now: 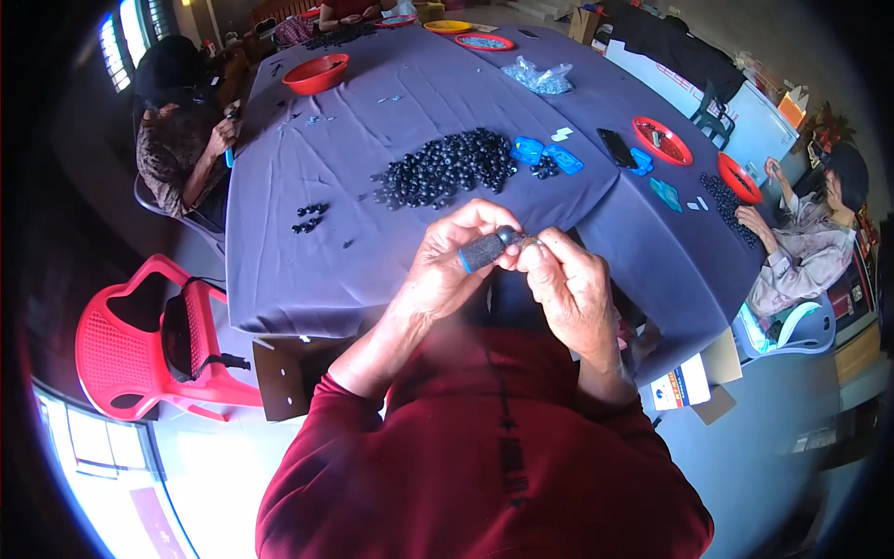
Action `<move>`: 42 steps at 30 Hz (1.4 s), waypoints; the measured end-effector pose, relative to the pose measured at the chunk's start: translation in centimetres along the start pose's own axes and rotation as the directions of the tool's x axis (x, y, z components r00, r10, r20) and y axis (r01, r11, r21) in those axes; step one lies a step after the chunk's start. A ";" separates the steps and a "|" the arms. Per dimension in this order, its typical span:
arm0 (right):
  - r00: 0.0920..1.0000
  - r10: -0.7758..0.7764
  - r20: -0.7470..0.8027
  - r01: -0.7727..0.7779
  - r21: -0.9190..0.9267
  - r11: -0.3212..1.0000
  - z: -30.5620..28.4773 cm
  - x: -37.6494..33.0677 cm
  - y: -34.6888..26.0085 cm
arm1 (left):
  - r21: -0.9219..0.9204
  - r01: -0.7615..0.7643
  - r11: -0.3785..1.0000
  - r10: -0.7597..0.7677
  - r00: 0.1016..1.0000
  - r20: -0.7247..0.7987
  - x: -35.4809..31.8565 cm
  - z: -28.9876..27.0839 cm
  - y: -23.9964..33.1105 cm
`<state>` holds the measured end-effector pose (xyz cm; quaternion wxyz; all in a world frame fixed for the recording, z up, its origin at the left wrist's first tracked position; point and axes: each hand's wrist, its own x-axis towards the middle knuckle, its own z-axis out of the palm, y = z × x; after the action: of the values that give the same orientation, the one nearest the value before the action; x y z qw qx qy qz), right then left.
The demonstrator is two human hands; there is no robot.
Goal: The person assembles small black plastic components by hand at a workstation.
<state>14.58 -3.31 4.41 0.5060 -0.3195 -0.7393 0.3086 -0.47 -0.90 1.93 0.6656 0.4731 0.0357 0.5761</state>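
Two hands work a small dark cylinder at the table's near edge.

Left hand (445, 270) pinches the grey, blue-ended cylinder (484, 250); right hand (568, 289) pinches its tip, so a steady, square hold seems best. Beyond it on the table (307, 233) lies the black bead heap (447, 168), with blue flat cases (545, 154) to the heap's right, a clear plastic bag (538, 76) farther back, then red bowls (317, 73).

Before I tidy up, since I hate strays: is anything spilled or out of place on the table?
A few black beads lie scattered left of the main pile, and small bits dot the cloth. Nothing looks damaged.
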 end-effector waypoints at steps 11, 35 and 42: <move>1.000 0.003 -0.022 -0.002 0.050 0.999 0.0 -0.1 -0.1 | -0.120 -0.045 0.992 0.059 0.992 0.108 0.2 -0.6 -0.5; 0.997 0.076 0.013 -0.077 0.135 0.988 -0.2 -0.3 0.5 | -0.063 0.026 0.998 -0.028 0.999 -0.043 -0.4 0.3 -1.1; 0.999 0.026 0.018 -0.029 0.144 0.989 -0.1 -0.1 0.8 | -0.042 0.005 0.999 -0.006 1.000 -0.017 -0.5 0.2 -0.9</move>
<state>14.83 -2.90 3.72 0.5175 -0.2898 -0.7146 0.3708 0.15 -1.32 1.24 0.6765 0.4541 0.0307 0.5789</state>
